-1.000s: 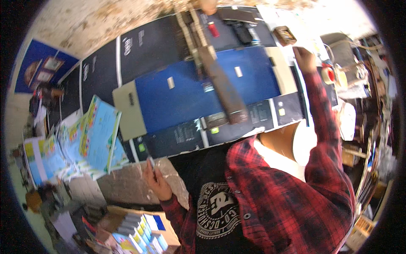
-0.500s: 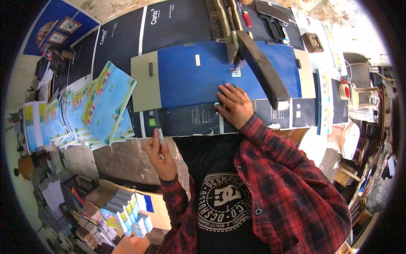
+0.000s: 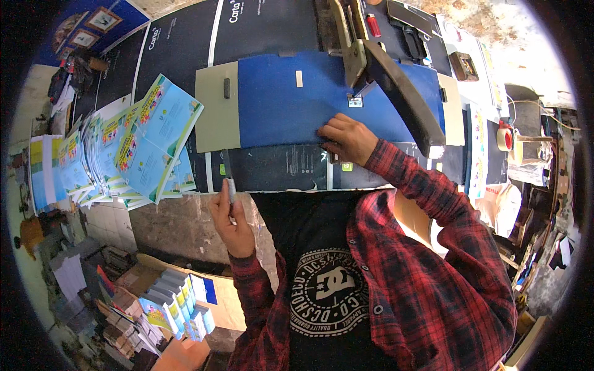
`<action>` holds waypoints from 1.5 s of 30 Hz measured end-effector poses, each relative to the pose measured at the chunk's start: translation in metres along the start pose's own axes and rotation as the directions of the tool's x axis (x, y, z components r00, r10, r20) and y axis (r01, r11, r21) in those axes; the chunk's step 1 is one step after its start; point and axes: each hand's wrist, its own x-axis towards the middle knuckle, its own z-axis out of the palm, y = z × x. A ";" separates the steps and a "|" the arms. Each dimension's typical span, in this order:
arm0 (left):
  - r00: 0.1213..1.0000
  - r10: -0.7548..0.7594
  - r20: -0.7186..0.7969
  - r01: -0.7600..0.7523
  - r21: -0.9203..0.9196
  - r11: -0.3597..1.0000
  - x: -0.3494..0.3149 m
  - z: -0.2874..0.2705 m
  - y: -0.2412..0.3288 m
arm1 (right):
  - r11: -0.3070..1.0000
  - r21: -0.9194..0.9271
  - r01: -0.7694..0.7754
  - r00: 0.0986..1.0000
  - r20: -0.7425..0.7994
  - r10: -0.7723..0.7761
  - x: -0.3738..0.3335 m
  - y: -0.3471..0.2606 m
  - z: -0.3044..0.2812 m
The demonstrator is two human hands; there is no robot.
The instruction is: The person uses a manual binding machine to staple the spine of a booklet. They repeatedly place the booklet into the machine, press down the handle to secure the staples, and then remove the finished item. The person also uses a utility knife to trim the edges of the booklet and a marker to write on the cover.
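My right hand (image 3: 351, 141) rests at the near edge of a blue board (image 3: 272, 105), its fingers curled in. What they hold, if anything, is hidden, though a small brownish piece (image 3: 336, 158) shows just below them. Over the board stands a metal press with a long dark lever (image 3: 402, 93), much like a heavy stapler. Under its head lies a small printed piece (image 3: 354, 101). Close to the table's front edge, my left hand (image 3: 234, 222) pinches a slim tool (image 3: 231, 188) with a pale grip; a dark narrow strip seems to extend from it.
Printed light-blue booklets (image 3: 148, 142) lie fanned in a heap at the left. A grey-green board (image 3: 216, 117) flanks the blue one. Tape rolls (image 3: 505, 137) stand at the right, a phone (image 3: 409, 18) at the back. Below left, booklet stacks (image 3: 176, 306) sit on a lower surface.
The fingers of my right hand went from spread flat on the blue board to curled at its near edge. My left hand still holds the slim tool. The view has shifted slightly.
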 end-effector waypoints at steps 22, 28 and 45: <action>0.994 -0.013 0.108 0.010 0.028 1.000 0.007 0.014 0.018 | 0.676 0.111 -0.728 0.497 -0.594 0.632 -0.176 0.195 -0.296; 0.991 0.121 0.052 -0.126 0.086 0.988 0.007 0.011 0.048 | 0.259 0.163 -0.952 0.137 -0.527 0.838 -0.181 0.309 -0.345; 0.945 0.189 0.269 -0.153 -0.150 0.977 0.028 0.046 0.076 | 0.741 0.471 -0.479 0.858 0.075 0.508 -0.220 -0.108 -0.041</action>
